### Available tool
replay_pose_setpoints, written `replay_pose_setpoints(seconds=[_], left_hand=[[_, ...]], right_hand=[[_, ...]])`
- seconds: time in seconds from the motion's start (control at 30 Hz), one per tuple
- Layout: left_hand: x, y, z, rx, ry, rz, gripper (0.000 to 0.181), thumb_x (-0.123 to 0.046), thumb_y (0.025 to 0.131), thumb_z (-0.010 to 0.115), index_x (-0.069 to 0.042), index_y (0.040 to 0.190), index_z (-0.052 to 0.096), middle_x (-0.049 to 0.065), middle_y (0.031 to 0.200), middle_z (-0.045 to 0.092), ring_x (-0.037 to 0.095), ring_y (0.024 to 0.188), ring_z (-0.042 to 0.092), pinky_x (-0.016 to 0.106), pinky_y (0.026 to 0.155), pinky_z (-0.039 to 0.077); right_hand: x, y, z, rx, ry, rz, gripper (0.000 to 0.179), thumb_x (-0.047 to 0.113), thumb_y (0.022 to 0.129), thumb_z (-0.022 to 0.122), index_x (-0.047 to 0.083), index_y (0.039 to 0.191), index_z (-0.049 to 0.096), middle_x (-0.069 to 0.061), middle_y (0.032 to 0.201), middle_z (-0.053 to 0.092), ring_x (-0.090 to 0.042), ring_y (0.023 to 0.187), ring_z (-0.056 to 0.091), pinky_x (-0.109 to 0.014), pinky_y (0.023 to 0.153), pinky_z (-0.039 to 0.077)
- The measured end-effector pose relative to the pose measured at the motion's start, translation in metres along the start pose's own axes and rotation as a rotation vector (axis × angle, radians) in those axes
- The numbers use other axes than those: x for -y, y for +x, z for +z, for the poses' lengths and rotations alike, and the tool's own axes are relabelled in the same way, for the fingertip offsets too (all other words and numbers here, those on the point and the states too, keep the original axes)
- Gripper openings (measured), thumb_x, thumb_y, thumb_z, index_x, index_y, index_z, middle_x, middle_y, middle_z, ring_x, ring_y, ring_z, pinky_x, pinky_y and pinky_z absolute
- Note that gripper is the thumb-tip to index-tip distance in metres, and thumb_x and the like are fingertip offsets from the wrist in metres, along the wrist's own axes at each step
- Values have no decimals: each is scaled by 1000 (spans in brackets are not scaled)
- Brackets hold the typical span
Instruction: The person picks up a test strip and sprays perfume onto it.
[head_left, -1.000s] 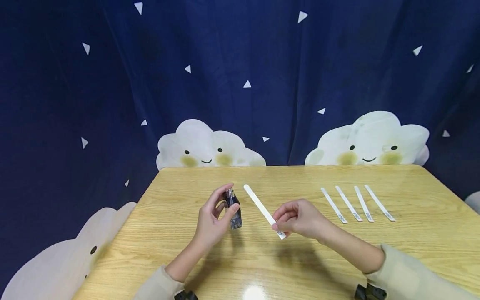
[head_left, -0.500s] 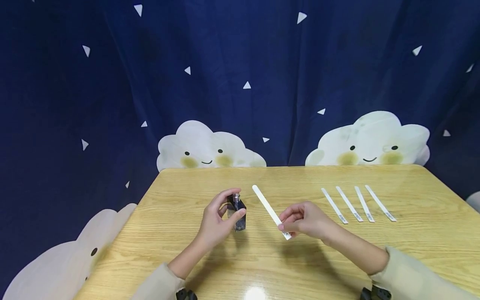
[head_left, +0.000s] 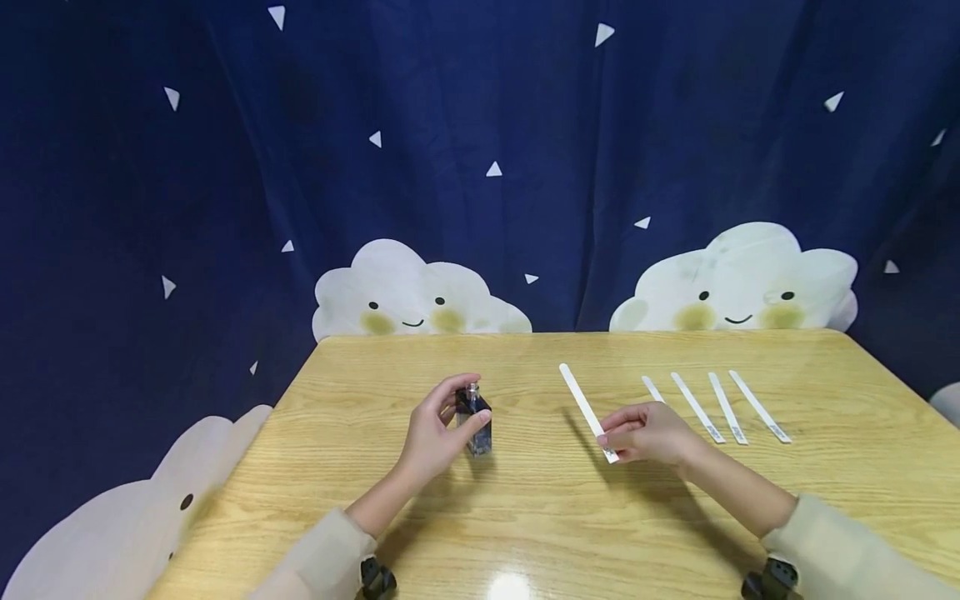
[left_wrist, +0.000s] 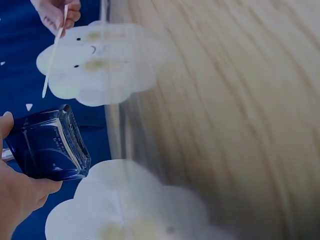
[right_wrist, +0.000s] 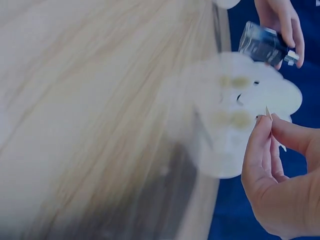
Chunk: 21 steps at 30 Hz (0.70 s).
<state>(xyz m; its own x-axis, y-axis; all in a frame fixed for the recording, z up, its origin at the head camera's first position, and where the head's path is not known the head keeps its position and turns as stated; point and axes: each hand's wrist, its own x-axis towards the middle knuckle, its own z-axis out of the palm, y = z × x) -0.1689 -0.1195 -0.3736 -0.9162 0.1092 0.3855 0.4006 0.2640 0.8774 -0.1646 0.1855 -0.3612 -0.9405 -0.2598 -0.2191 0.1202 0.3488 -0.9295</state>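
My left hand (head_left: pixel 437 432) grips a dark glass perfume bottle (head_left: pixel 480 433) upright above the table, thumb on the near side and index finger up by the silver spray nozzle. Printed text shows on the bottle's face in the left wrist view, where the bottle (left_wrist: pixel 47 145) appears sideways. To the right, my right hand (head_left: pixel 648 435) pinches a white paper test strip (head_left: pixel 581 400) by its printed lower end, thumb against fingers. The strip's rounded tip points away and leans left, apart from the bottle. Only the strip's end (right_wrist: pixel 268 113) shows above the fingertips in the right wrist view.
Several more white strips (head_left: pixel 723 407) lie side by side on the wooden table (head_left: pixel 360 367), right of my right hand, which partly covers the leftmost one. Behind the table hangs a dark blue curtain (head_left: pixel 450 125) with clouds and white triangles.
My right hand has carried the strip rightward, away from the bottle and toward the row of strips. My left hand shifted slightly right with the bottle, then stayed nearly still.
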Motion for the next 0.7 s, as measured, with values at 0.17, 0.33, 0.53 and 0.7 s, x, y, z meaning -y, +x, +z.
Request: replay_pose_setpoints(seconds=[0.17,0.33,0.53,0.7], left_hand=[[8,3,1,13,2,-12,44,-10,81,76,-23,120,63,4,117,66,19,97,65,40,90,55],[14,5,2,21,0,-32,43,-11,80,77,-22,119,64,5,117,66,22,96,65,46,89,54],[20,8,3,36,7,-56,44,-12,78,79,-21,119,65,6,121,66,23,99,63,49,94,51],[22,8,3,74,16,-78,46,-12,77,80,-22,119,64,6,127,63,23,100,62,51,99,48]], right_hand=[[-14,9,-13,-52,-50,51,36,13,82,74,-8,108,64,6,76,69,-7,70,65,-27,69,60],[-23,14,-24,-57,-63,60,39,13,82,73,-11,110,62,6,77,67,-5,72,64,-23,69,60],[-28,18,-34,-74,-24,62,33,9,83,71,-13,107,63,5,79,67,-4,69,63,-21,67,59],[-30,20,-42,-72,27,102,25,3,84,69,-12,103,64,3,77,66,-5,65,64,-20,64,59]])
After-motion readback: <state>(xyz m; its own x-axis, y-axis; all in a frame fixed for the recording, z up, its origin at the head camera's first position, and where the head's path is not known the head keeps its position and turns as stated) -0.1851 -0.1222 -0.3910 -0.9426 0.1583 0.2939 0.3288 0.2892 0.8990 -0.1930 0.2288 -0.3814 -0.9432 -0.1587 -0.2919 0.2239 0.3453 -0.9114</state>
